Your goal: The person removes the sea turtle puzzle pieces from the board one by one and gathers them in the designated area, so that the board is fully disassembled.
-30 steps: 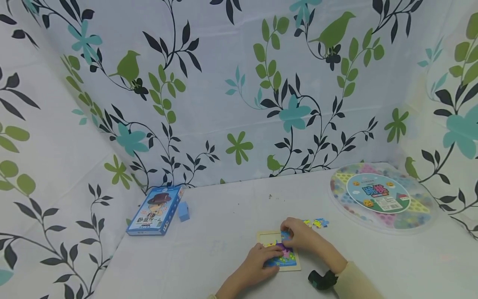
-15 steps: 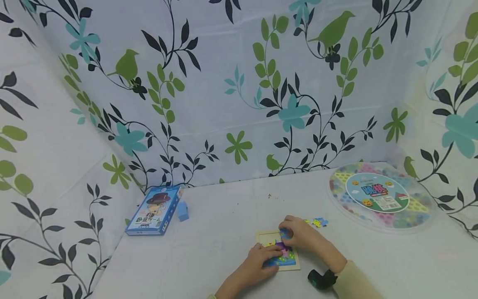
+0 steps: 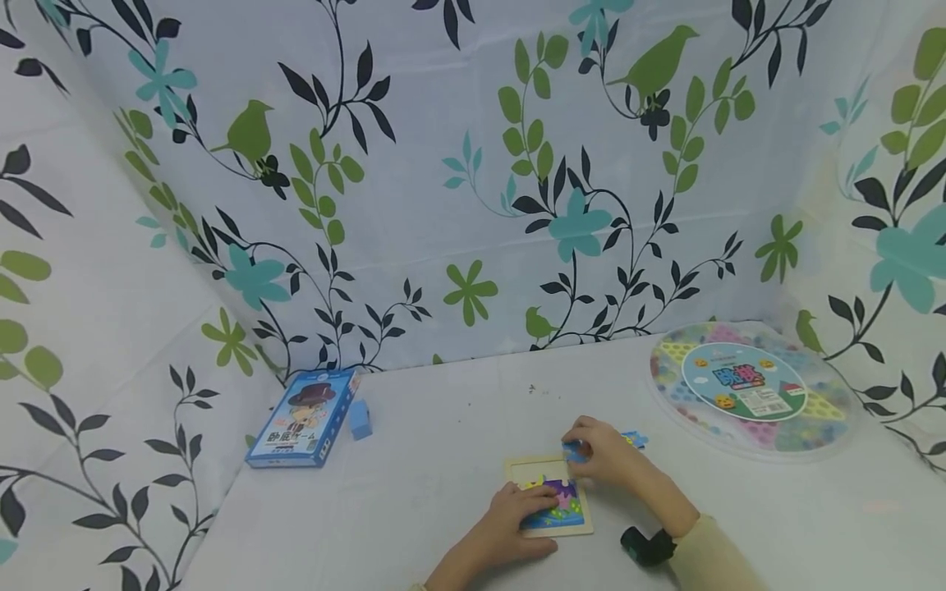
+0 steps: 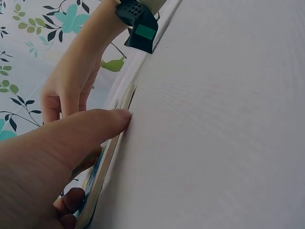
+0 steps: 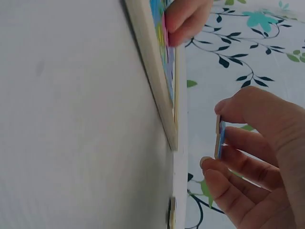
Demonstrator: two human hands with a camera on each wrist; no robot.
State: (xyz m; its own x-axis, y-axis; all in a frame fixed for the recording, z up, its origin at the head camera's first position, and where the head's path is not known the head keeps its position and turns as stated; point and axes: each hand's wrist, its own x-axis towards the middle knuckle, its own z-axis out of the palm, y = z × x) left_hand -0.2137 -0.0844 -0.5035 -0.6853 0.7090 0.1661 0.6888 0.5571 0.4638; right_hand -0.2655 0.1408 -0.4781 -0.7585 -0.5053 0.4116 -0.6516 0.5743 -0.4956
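A small wooden-framed jigsaw puzzle (image 3: 534, 460) lies on the white table, its lower part filled with colourful pieces and its upper strip bare. My left hand (image 3: 506, 525) rests on it, fingers stretched over the pieces; in the left wrist view the thumb lies at the frame's edge (image 4: 102, 176). At the puzzle's upper right corner, my right hand (image 3: 606, 455) pinches a blue puzzle piece (image 5: 220, 138) between thumb and fingers, just off the frame. Beyond that hand lie loose puzzle pieces (image 3: 634, 439), partly hidden by it.
To the left lie a blue game box (image 3: 303, 419) and a small blue block (image 3: 360, 419). A round clear-lidded board game (image 3: 746, 386) sits at the right. Patterned cloth (image 3: 473, 205) hangs behind the table. A black wrist camera (image 3: 648, 547) is strapped to the right wrist.
My right hand has lifted the blue puzzle piece out of the frame's upper right corner and shifted slightly right with it. The left hand stays on the puzzle, its thumb moved a little outward.
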